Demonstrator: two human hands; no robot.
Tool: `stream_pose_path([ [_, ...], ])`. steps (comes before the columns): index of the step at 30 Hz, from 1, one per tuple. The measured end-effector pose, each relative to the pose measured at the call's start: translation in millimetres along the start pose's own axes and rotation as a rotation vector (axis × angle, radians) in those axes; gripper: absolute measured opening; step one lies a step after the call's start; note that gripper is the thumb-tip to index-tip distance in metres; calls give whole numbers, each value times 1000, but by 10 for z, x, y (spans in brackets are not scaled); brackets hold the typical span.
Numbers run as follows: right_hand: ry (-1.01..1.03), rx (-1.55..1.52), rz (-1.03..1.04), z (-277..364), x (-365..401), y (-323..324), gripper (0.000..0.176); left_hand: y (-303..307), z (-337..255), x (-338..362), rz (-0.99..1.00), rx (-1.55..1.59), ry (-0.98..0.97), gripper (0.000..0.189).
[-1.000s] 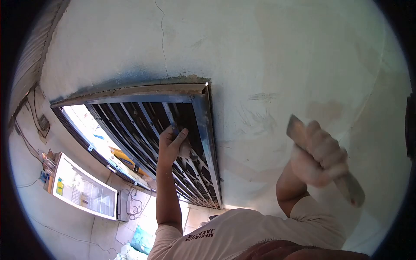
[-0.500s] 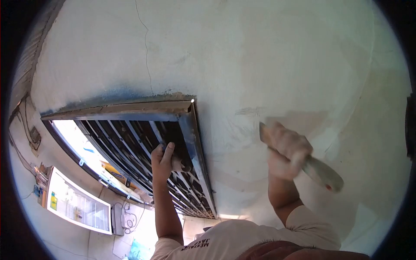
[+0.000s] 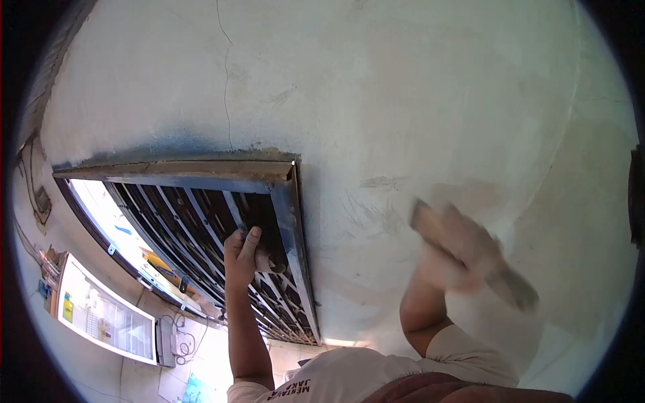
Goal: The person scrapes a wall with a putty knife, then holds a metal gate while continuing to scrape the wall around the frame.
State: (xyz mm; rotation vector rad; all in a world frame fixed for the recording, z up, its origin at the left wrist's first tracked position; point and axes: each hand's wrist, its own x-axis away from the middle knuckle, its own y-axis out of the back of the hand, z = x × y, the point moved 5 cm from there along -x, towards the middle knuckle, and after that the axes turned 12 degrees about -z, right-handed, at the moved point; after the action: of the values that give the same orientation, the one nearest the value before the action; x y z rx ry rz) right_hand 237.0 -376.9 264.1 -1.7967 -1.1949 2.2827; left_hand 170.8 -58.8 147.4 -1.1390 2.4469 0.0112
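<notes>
right hand (image 3: 465, 243) grips that scraper (image 3: 516, 290), left hand (image 3: 240, 256) clutches the gate (image 3: 203, 218); a sloppy angle could gouge the wall (image 3: 383, 101) beside the right hand, imo

wall (image 3: 403, 101) softly lit, opening (image 3: 89, 195) at left end of gate (image 3: 201, 221) blown out white, glare caught on cabinet (image 3: 107, 312) below-left of gate, right hand (image 3: 463, 252) and tool (image 3: 516, 290) right of gate motion-blurred, gate bowed by fisheye, corners blacked out
</notes>
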Motion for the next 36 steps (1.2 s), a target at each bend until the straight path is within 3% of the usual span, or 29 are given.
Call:
stream_pose_path([
  [2,-127,-301,35,-252,-43,-154,38,1,3,12,2,-5,15,28],
  [4,-24,-33,84,47,-75,-132,39,-11,-33,3,-6,1,8,28],
  [6,56,-92,70,263,-103,-78,39,-45,-81,24,-22,13,-4,29],
  [8,104,-469,-12,377,-109,2,39,-29,-31,-5,-28,6,-2,29],
  [12,22,-145,212,-142,-40,-187,40,2,31,-3,1,-10,35,30],
  [15,75,-239,100,153,-36,-42,40,2,31,-9,-28,9,-6,30],
  [17,118,160,60,231,-49,23,40,-5,39,-27,-27,32,-13,30],
  [19,-15,133,-11,82,-47,38,43,-7,38,-2,-13,45,20,30],
  [21,-303,-334,-117,-361,-19,-77,51,-20,-23,11,13,50,77,30],
  [22,-131,-287,-80,-238,-23,-121,48,-19,-24,11,1,34,54,30],
  [25,24,-444,8,225,-8,11,41,-20,-47,-22,-22,1,-3,29],
  [27,22,-365,82,162,-6,-26,39,-23,-91,0,-6,-19,-4,27],
  [29,-77,-102,162,-307,29,-162,39,8,-12,-3,-1,0,23,27],
  [30,-232,-439,80,-434,76,-142,38,15,16,-6,4,8,35,26],
  [32,25,-134,165,-127,86,-124,38,0,3,7,10,15,57,27],
  [33,92,-91,102,-69,116,-22,39,-4,-17,9,10,19,66,27],
  [35,217,8,-35,47,188,187,40,-34,-93,11,-10,15,50,28],
  [36,169,114,-35,-66,165,15,40,-38,-105,20,-18,11,48,28],
])
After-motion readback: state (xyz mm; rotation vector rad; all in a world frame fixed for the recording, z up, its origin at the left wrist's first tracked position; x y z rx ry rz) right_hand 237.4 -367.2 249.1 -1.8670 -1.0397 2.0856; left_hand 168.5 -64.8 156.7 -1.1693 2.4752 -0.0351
